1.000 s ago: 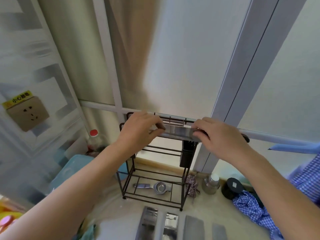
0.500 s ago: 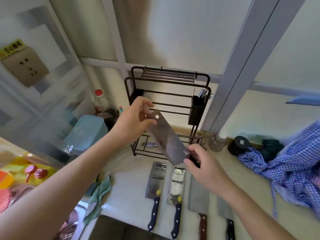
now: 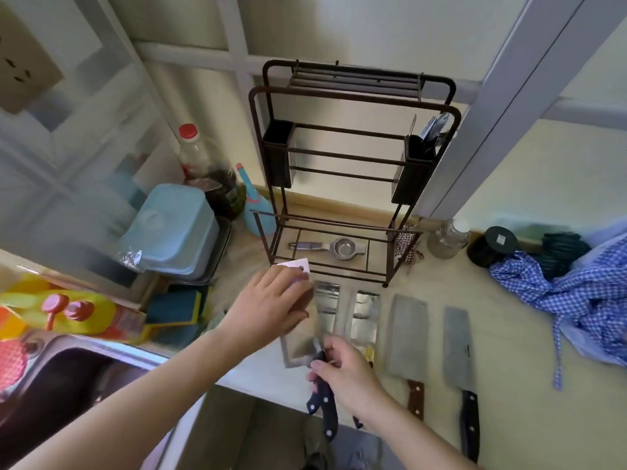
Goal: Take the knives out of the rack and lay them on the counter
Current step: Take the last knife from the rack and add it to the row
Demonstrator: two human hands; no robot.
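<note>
- Beige counter (image 3: 509,368), with a dark wire rack (image 3: 356,81) standing at the back.
- Row of four knives (image 3: 405,334) lying flat in front of the rack.
- Cleaver (image 3: 298,347) at the row's left end, can't tell if touching down.
- Left hand (image 3: 271,310) on the blade, fingers together.
- Right hand (image 3: 346,371) curled round the handle, pinching it.

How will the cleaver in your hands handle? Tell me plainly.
Probably stiff and heavy for its size: the cleaver has a broad metal blade. Likely slippery, given its shiny face. Unlikely to roll, being flat.
</note>
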